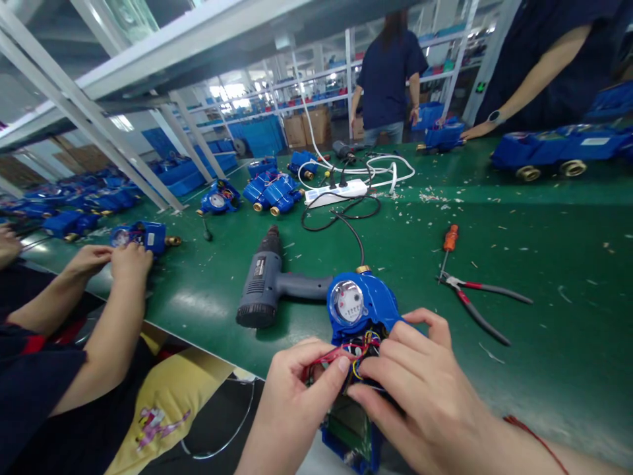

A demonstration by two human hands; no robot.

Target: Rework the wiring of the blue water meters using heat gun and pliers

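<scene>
A blue water meter (368, 297) with a round clear dial (347, 302) lies at the bench's near edge, its wiring compartment uncovered. My left hand (306, 389) pinches thin red wires (339, 354) between thumb and fingers, left of the compartment. Over the compartment's right side, my right hand (420, 376) is closed on the meter, fingertips among yellow and dark wires (368, 343); which wire they touch is partly hidden. An opened blue cover with a clear window (349, 429) hangs below my hands. Left of the meter, a grey heat gun (264, 284) lies with its handle towards it.
On the right lie pliers (467, 290) and an orange-handled screwdriver (450, 241). A white power strip (336, 192) with looped cables sits behind, near several blue meters (274, 188). A co-worker's hands (123, 260) work at the left; another person's hand (479, 130) is at the far right.
</scene>
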